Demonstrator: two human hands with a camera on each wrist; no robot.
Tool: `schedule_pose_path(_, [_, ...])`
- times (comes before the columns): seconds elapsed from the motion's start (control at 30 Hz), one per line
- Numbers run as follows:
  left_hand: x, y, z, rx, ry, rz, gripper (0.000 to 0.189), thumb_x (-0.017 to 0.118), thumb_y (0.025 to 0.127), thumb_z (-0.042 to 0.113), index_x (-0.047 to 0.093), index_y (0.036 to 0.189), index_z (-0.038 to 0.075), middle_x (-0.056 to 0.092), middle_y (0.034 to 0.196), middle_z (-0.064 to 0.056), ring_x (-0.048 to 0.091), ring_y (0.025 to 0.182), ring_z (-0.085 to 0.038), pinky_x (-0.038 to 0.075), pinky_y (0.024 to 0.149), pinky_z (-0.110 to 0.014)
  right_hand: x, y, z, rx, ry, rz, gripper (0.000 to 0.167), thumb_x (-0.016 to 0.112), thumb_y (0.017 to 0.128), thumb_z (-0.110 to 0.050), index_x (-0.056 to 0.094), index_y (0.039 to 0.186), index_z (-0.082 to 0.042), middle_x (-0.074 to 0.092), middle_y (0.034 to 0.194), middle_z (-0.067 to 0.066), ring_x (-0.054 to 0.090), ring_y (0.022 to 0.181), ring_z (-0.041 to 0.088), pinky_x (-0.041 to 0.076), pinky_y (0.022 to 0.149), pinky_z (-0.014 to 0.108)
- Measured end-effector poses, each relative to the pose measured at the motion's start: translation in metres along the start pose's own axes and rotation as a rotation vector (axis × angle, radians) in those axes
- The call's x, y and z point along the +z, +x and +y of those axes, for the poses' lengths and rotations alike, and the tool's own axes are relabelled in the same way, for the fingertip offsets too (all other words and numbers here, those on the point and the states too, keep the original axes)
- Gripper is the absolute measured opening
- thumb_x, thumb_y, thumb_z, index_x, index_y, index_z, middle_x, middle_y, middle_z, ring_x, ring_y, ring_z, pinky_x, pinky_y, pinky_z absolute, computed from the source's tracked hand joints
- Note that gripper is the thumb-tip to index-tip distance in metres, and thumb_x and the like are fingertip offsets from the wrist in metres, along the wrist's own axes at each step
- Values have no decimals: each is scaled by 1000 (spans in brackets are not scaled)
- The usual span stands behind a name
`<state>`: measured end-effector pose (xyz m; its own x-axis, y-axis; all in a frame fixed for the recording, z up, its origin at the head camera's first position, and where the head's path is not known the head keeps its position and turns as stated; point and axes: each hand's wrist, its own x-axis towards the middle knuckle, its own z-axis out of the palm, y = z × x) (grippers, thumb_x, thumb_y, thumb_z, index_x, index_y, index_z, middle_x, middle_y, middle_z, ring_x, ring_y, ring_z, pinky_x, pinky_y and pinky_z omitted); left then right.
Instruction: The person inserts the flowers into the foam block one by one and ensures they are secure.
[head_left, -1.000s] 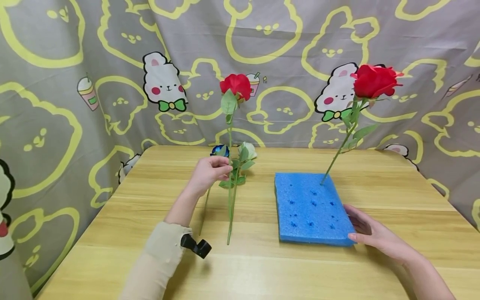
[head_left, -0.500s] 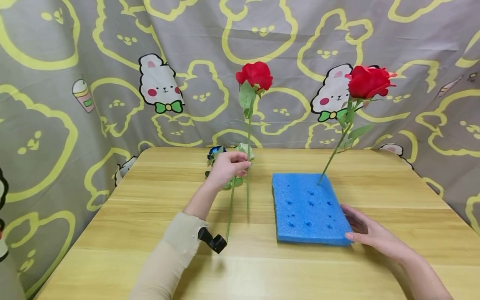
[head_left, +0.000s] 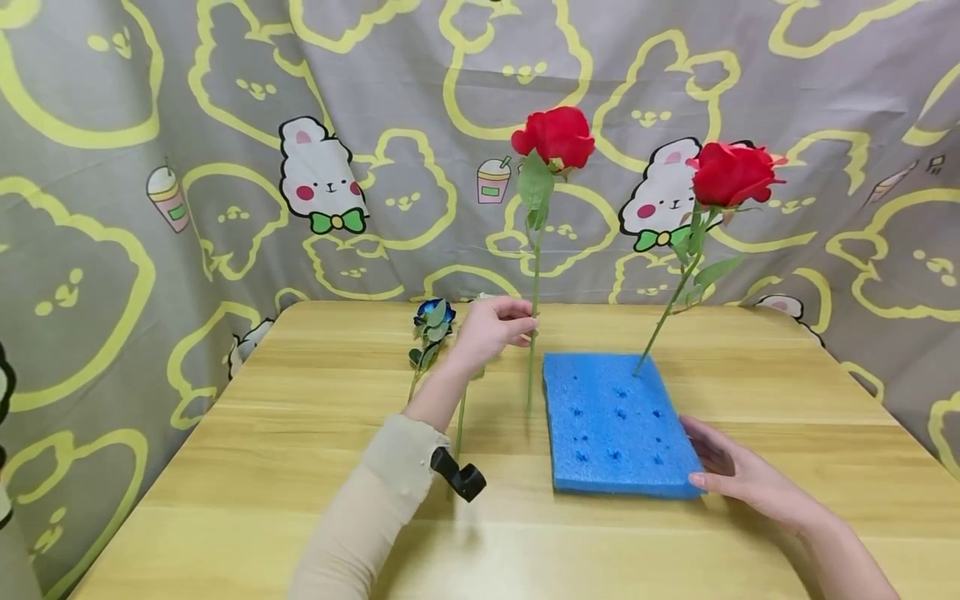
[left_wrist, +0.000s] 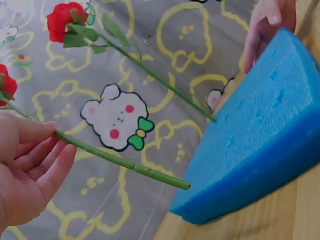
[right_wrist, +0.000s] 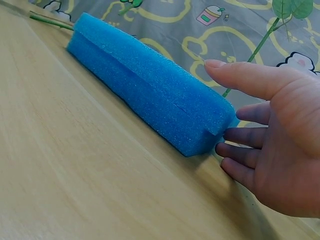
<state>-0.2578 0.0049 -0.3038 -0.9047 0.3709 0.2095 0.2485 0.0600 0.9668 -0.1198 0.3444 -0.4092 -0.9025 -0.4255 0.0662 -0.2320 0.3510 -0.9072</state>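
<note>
My left hand [head_left: 491, 332] pinches the stem of a red artificial rose [head_left: 557, 137], bloom up, left of the blue foam block [head_left: 630, 471]. The stem's cut end [left_wrist: 186, 185] hangs over the table, apart from the foam, and in the left wrist view it points toward the block. Another red rose [head_left: 731, 175] stands in the block's far right part, leaning right. Several small holes dot the foam's top. At the block's right side rests my right hand [head_left: 738, 467], fingers fairly straight at its corner and thumb over the top edge [right_wrist: 250, 75].
On the table [head_left: 247, 467], left of the foam, lies a blue rose [head_left: 433, 317]. Another flower's stem [head_left: 459, 425] lies beside it, its bloom mostly behind my left hand. A patterned grey curtain [head_left: 405, 75] hangs behind the table.
My left hand has carried the red rose rightward and up from beside the lying flowers toward the foam. My right hand stays at the block's right side.
</note>
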Motion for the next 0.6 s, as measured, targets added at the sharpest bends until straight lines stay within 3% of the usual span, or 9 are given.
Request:
schedule_pose_path(0.17, [10,4,2,26,14,-17,19,62,87,0,63,104,-8,64,93,-19,63,82,-24,55,75,-42,1,-1,1,-18,-2,5,65,53,91,3,14,141,13,13,140,41,33,116,-16,33,91,6])
schedule_pose_path(0.4, [24,13,3,62,25,-28,18,62,87,-2,63,103,-10,64,92,-20,63,78,-22,56,67,-31,2,-1,3,-22,-3,2,66,53,91,3,13,142,12,13,141,40,33,117,-15,33,91,7])
schedule_pose_path(0.6, [32,21,1,70,12,-14,14,62,86,-2,64,98,-8,65,89,-18,62,74,-16,56,67,-31,1,0,2,-21,-15,9,65,53,90,2,14,142,12,15,141,40,33,116,-15,33,91,7])
